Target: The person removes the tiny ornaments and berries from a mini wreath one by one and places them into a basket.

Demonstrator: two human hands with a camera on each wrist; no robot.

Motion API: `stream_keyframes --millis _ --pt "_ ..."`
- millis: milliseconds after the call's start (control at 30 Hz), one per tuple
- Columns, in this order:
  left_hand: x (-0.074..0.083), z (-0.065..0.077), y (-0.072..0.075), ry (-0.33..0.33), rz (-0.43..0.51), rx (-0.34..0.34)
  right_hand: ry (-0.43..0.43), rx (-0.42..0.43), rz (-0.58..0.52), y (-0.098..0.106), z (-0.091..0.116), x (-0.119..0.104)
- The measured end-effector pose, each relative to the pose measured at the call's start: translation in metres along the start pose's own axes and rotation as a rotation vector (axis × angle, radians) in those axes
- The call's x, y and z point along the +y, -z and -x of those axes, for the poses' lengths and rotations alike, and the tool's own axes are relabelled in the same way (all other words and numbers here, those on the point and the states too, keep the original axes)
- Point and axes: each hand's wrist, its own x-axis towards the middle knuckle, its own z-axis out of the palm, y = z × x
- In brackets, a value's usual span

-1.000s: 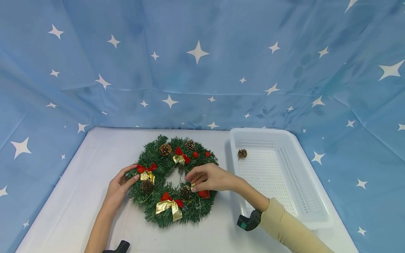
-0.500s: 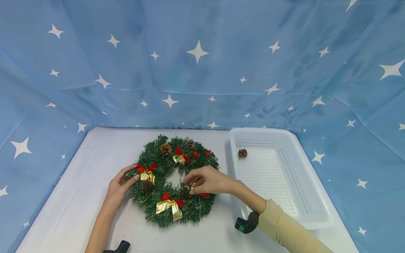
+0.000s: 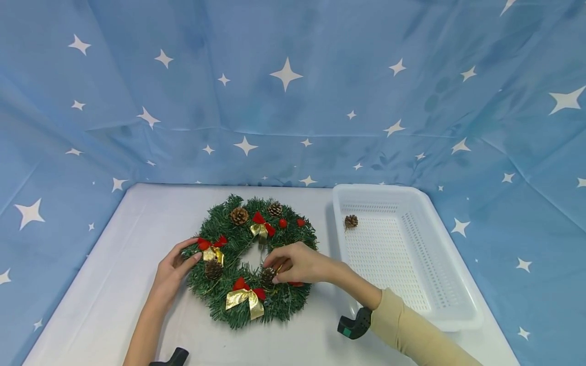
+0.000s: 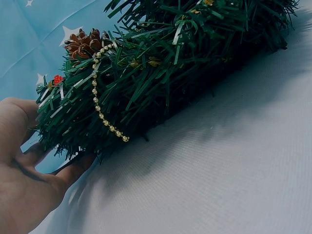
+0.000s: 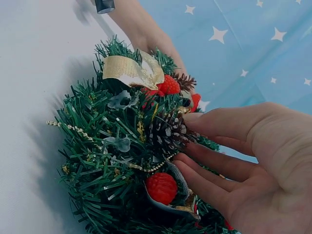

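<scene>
Wreath (image 3: 232,253) of bristly green needles lies on white cloth-covered tabletop (image 3: 220,345). Left hand (image 3: 173,269) grips its nine-o'clock rim; right hand (image 3: 299,262) pinches a scaly, white-tipped pine cone (image 5: 165,134) at four o'clock. Shiny gold-ribbon bow (image 3: 239,298) at six. Perforated white plastic basket (image 3: 389,254) lies toward three.

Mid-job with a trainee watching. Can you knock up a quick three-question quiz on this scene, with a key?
1. How many pine cones lie in the white basket?
2. True or false: the left grip is reaching into the basket.
3. What does the right grip have hold of?
A) the basket's rim
B) a pine cone on the wreath
C) the front gold bow

Key: 1. One. 2. False; it holds the wreath's edge. 3. B.
</scene>
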Motion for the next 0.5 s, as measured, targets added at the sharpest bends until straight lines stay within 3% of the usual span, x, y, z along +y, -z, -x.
stream_keyframes --millis 500 --pt "0.0004 0.0000 -0.0002 -0.003 0.004 -0.003 0.017 -0.016 0.071 -0.0044 -0.0028 -0.0026"
